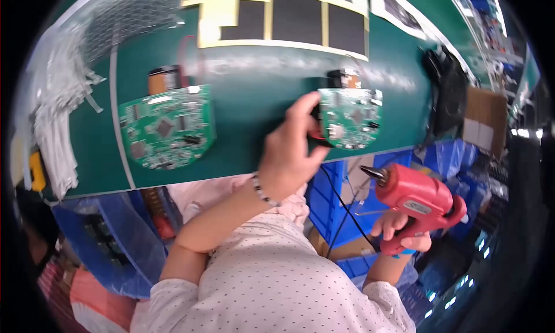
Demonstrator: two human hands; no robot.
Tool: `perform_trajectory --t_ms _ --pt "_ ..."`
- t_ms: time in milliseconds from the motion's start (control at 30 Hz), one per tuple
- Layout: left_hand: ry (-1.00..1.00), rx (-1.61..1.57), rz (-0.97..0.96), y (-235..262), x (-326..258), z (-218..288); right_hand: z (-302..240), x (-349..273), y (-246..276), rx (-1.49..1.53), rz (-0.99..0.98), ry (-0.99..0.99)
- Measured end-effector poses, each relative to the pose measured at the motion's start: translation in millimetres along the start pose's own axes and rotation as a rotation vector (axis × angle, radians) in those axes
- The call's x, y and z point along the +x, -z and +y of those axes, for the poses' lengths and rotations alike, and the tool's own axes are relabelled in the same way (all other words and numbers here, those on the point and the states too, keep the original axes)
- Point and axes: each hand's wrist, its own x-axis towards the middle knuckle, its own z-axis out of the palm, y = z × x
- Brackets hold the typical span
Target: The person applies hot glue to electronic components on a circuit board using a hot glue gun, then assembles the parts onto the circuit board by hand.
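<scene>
My left hand grips the left edge of a green circuit board near the table's front edge. Its thumb is low and its fingers are higher up, with something red and dark partly hidden behind them. Behind that board sits a black and copper-coloured battery with a thin wire. My right hand is wrapped round the handle of a red hot glue gun, off the table's edge, with its nozzle pointing up and left toward the board. A second green circuit board lies to the left, with a similar battery behind it.
The green table carries a yellow-edged sheet with dark panels at the back. White cable bundles and bubble wrap lie at left. A black object and a cardboard box stand at right. Blue bins are below.
</scene>
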Motion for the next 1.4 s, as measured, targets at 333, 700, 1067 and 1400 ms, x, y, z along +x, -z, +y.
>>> perform_trajectory --t_ms 333,700,1067,1400 --pt "-0.012 -0.109 0.007 -4 -5 -4 -2 12 -4 -0.005 -0.057 -0.024" --pt "-0.333 0.536 0.517 131 -23 17 -2 41 -21 -0.048 -0.047 -0.066" --pt "-0.182 0.440 0.198 146 5 14 1 34 -29 -0.017 -0.009 -0.024" --pt "-0.278 0.152 -0.192 135 6 8 -11 11 -6 0.001 -0.077 0.049"
